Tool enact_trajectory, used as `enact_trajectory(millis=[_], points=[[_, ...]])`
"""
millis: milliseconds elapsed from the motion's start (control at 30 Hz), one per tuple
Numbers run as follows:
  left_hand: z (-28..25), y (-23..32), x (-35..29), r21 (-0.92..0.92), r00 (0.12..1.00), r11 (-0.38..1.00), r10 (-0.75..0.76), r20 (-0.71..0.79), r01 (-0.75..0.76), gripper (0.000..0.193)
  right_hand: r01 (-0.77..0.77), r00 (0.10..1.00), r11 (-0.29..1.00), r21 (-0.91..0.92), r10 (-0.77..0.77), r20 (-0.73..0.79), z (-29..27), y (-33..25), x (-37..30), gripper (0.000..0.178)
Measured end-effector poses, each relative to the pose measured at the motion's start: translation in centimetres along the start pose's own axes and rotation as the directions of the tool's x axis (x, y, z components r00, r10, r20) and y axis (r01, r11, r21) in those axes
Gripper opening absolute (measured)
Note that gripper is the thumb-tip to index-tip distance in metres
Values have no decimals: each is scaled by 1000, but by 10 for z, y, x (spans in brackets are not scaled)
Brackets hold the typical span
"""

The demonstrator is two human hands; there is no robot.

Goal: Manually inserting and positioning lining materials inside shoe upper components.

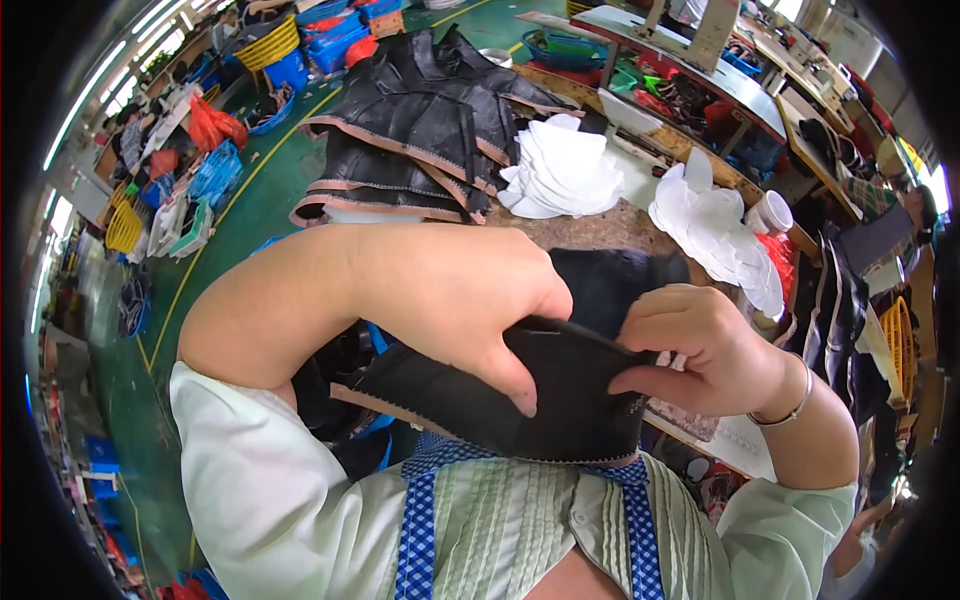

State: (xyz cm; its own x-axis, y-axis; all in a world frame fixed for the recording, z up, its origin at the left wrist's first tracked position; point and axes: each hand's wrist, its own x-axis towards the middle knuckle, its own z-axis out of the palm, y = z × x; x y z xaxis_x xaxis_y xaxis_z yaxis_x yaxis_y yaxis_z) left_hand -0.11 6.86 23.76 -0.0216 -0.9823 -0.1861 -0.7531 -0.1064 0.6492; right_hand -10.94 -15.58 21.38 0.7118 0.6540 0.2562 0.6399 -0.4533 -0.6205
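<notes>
Between my hands is a black leather shoe upper with a brown, saw-toothed trim along its lower edge. It is held close to my body, above the near side of the worktable. My left hand reaches over it from the left, thumb pressed on the front and fingers hidden behind the upper edge. At the right end, my right hand pinches the upper's top edge between thumb and bent fingers. Just behind it lies a dark fabric-like piece, partly covered by my hands.
Stacked black leather uppers lie at the table's far left. Beside them are white cut pieces, with another fanned white pile to the right. A small white tub stands near a red bag. Tubs and bags line the green floor at left.
</notes>
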Motion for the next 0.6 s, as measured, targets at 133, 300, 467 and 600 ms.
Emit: enact_trajectory(millis=[133,300,467,600], points=[[3,2,-4,-58,991,990,-130,-21,128,29,-102,994,992,76,99,46,-3,3,-2,16],[12,5,-2,-53,959,998,-41,-280,28,24,-197,979,976,94,200,-32,-2,-6,2,16],[15,10,4,12,805,999,-24,-593,39,32,-167,929,979,118,197,-312,6,-6,10,11],[4,-9,1,-320,722,946,-261,-641,58,58,-118,781,885,450,363,-508,10,10,-4,12]])
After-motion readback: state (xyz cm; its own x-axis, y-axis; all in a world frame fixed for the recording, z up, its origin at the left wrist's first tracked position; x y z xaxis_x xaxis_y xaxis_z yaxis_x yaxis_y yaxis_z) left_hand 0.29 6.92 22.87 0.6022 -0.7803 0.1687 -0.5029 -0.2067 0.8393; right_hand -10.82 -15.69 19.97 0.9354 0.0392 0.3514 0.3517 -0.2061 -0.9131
